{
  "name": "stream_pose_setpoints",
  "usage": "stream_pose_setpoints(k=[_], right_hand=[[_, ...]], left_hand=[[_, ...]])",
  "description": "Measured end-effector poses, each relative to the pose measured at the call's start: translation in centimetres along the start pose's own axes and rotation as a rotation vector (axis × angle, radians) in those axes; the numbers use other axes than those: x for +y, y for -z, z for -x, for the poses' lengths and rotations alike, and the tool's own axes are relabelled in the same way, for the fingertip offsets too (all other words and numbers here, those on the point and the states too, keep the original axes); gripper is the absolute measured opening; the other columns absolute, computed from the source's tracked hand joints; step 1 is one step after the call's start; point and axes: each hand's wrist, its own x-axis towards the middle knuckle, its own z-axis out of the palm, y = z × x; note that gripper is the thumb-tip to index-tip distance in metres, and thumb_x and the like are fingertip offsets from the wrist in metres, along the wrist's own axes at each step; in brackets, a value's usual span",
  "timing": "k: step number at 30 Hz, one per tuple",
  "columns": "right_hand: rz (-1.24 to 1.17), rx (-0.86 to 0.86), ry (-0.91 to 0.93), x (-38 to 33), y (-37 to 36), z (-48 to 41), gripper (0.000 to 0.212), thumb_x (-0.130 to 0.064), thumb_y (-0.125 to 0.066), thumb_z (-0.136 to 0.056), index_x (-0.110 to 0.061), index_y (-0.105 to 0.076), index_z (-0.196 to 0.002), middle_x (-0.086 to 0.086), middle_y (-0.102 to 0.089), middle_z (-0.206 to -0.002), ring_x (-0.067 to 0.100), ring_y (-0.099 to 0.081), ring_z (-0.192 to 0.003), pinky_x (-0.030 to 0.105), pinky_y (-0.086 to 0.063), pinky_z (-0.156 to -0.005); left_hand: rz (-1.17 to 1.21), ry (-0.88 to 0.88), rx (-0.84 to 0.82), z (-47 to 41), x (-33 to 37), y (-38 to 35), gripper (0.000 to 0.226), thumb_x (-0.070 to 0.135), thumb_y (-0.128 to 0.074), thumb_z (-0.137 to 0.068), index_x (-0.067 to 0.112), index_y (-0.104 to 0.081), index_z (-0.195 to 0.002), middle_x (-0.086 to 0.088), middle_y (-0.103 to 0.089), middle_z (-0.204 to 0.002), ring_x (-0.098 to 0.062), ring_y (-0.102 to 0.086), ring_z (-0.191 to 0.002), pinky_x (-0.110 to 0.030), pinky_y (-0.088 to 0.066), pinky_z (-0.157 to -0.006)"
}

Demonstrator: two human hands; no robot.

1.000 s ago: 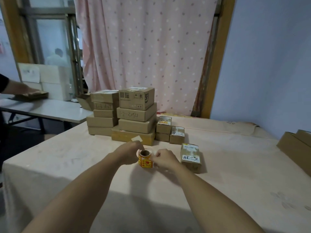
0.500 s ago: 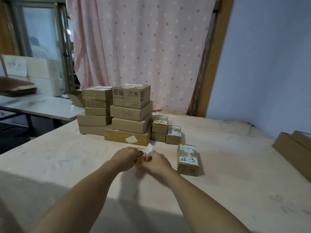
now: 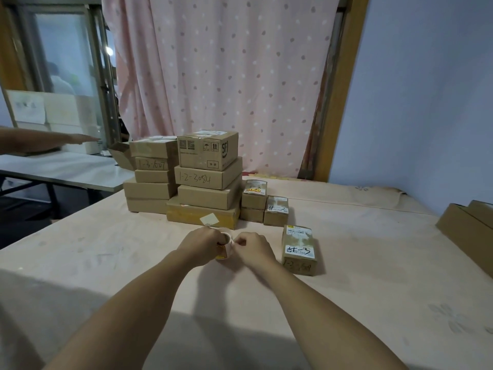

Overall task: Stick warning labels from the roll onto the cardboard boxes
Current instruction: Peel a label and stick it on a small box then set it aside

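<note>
My left hand grips a small roll of orange warning labels just above the pink-covered table. My right hand pinches the roll's loose end at its right side; the label itself is hidden by my fingers. A single cardboard box with a white label and black writing lies right of my right hand. Behind the roll stand stacked cardboard boxes, and two smaller stacks sit to their right.
Another person's arm reaches over a white side table at the left. Flat cardboard pieces lie at the right edge. A dotted pink curtain hangs behind the table.
The roll has turned from lying with its orange face toward me to being gripped closer between both hands. The other person's arm at the left has stretched out to the right.
</note>
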Motion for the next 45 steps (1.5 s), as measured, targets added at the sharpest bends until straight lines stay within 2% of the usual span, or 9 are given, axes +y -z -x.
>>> stream_pose_setpoints(k=[9,13,16,20,26,32,36,39,45], right_hand=[[-0.037,0.065,-0.035,1.3,2.8,0.0,0.015,-0.024,-0.061,-0.081,-0.029,-0.075,-0.079,-0.008,-0.072,-0.087,0.018,-0.067,-0.085,0.033,-0.056,-0.072],[-0.077,0.103,-0.017,1.8,3.9,-0.1,0.017,-0.020,-0.059,-0.082,-0.024,-0.074,-0.075,-0.007,-0.072,-0.081,0.018,-0.068,-0.080,0.029,-0.054,-0.066],[-0.113,0.133,-0.001,2.3,5.1,-0.1,0.016,-0.021,-0.062,-0.084,-0.030,-0.073,-0.076,-0.011,-0.072,-0.083,0.014,-0.067,-0.085,0.028,-0.053,-0.071],[-0.246,0.172,0.007,3.4,6.8,-0.1,0.017,-0.019,-0.064,-0.087,-0.033,-0.072,-0.085,-0.011,-0.071,-0.085,0.015,-0.070,-0.087,0.035,-0.058,-0.081],[-0.257,0.286,-0.004,6.0,10.1,0.6,0.007,-0.035,-0.073,-0.089,-0.028,-0.076,-0.089,-0.012,-0.074,-0.090,0.008,-0.067,-0.090,0.029,-0.054,-0.077],[-0.225,0.298,-0.071,9.3,12.8,1.1,0.017,-0.012,-0.078,-0.087,-0.025,-0.075,-0.098,-0.004,-0.070,-0.095,0.013,-0.068,-0.087,0.026,-0.058,-0.070],[-0.229,0.286,-0.109,11.0,13.4,1.0,0.022,-0.008,-0.076,-0.086,-0.028,-0.073,-0.094,-0.005,-0.065,-0.087,0.019,-0.071,-0.081,0.030,-0.062,-0.072],[-0.171,0.281,-0.121,11.8,13.6,0.8,0.020,-0.009,-0.074,-0.089,-0.024,-0.073,-0.101,-0.002,-0.066,-0.093,0.008,-0.066,-0.075,0.013,-0.051,-0.062],[-0.057,0.208,-0.102,12.8,12.9,-0.3,0.020,-0.013,-0.074,-0.088,-0.029,-0.071,-0.099,-0.006,-0.066,-0.092,0.018,-0.066,-0.094,0.032,-0.055,-0.084]], left_hand=[[0.024,0.114,-0.008,-0.6,-0.6,-0.5,0.039,0.022,-0.063,-0.092,0.029,-0.067,-0.130,0.000,-0.070,-0.119,-0.022,-0.063,-0.099,-0.028,-0.052,-0.075],[-0.034,0.151,-0.076,-0.6,0.0,-0.4,0.031,0.025,-0.062,-0.090,0.025,-0.072,-0.119,-0.002,-0.069,-0.104,-0.020,-0.060,-0.087,-0.026,-0.052,-0.069],[-0.064,0.161,-0.127,-0.9,0.7,-0.1,0.018,0.031,-0.064,-0.086,0.018,-0.073,-0.095,0.003,-0.060,-0.080,-0.017,-0.053,-0.072,-0.022,-0.036,-0.054],[-0.090,0.196,-0.095,-1.7,1.5,1.1,0.043,0.058,-0.059,-0.088,0.017,-0.065,-0.075,0.001,-0.062,-0.073,-0.013,-0.053,-0.062,-0.023,-0.037,-0.050],[0.087,0.228,0.041,-4.0,4.3,1.6,0.034,0.043,-0.056,-0.094,0.017,-0.070,-0.079,0.001,-0.064,-0.072,-0.016,-0.061,-0.066,-0.029,-0.051,-0.056],[0.289,0.133,0.038,-6.1,10.5,-0.3,0.039,0.037,-0.057,-0.098,0.010,-0.067,-0.072,-0.002,-0.062,-0.066,-0.017,-0.056,-0.061,-0.029,-0.041,-0.055],[0.336,0.046,0.097,-7.3,12.8,-1.6,0.028,0.032,-0.059,-0.094,0.012,-0.075,-0.082,-0.002,-0.072,-0.077,-0.019,-0.066,-0.073,-0.037,-0.054,-0.063],[0.425,0.023,0.149,-8.0,13.7,-2.0,0.023,0.030,-0.061,-0.093,0.015,-0.077,-0.086,0.000,-0.074,-0.082,-0.018,-0.065,-0.075,-0.040,-0.055,-0.065],[0.495,0.009,0.132,-8.5,14.3,-3.1,0.023,0.028,-0.066,-0.092,0.017,-0.075,-0.109,0.002,-0.072,-0.103,-0.016,-0.063,-0.091,-0.032,-0.050,-0.072]])
